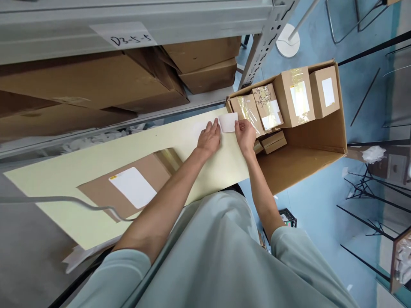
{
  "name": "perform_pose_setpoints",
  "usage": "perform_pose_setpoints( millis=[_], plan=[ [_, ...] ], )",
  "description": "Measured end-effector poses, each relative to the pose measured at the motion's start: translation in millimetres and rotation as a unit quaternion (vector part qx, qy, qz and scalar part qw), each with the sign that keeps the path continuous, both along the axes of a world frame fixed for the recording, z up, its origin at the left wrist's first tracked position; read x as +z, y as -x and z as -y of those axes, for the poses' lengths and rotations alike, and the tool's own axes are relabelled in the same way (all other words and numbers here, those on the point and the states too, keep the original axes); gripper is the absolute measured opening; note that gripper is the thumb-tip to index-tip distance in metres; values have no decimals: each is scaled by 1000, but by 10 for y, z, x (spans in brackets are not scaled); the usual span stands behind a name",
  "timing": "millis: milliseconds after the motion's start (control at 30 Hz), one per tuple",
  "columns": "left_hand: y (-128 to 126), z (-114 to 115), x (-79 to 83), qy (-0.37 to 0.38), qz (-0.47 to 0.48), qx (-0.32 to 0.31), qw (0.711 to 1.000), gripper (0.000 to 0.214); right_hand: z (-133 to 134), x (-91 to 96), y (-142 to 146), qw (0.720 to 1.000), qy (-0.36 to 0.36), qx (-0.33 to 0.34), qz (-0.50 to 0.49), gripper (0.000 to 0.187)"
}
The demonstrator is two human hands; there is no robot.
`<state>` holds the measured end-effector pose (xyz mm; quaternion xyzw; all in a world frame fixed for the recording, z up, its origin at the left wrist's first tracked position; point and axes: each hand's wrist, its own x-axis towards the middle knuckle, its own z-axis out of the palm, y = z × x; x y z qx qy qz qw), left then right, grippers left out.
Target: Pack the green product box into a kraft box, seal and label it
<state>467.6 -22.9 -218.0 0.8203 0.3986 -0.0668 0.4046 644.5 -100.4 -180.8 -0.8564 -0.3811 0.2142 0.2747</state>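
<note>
Both my hands meet at a small white label (228,122) at the far right end of a pale yellow board (96,162). My left hand (210,137) lies on the board with its fingers pressed together at the label's left edge. My right hand (245,134) pinches the label's right edge. Just beyond my right hand stands a big open cardboard box (321,141) holding several small brown boxes (293,96), some taped and labelled. A flat brown parcel (128,184) with a large white label (132,187) lies on the board to the left.
A grey metal shelf (128,17) marked with a handwritten tag spans the top, with large cartons (90,83) stored under it. A grey cable (64,200) curves across the board at left. Blue floor (321,222) at right carries black metal stands and a white round base (288,40).
</note>
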Motion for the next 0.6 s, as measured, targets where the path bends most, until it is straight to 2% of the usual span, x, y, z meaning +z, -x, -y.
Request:
perform_pose_setpoints(
  millis=[133, 233, 467, 600],
  plan=[
    [18, -57, -53, -24, -7, -21, 999, 88, 21, 15, 44, 998, 57, -8, -8, 34],
    [6, -74, -57, -23, -15, -19, 999, 89, 75, 38, 67, 997, 72, -19, -14, 35],
    [-57, -85, -18, -5, -42, -18, 999, 92, 364, 102, 86, 996, 16, -89, 8, 35],
    [-147, -158, 35, 39, -15, 21, 999, 84, 573, 361, 144, 991, -55, -105, 63, 48]
  ],
)
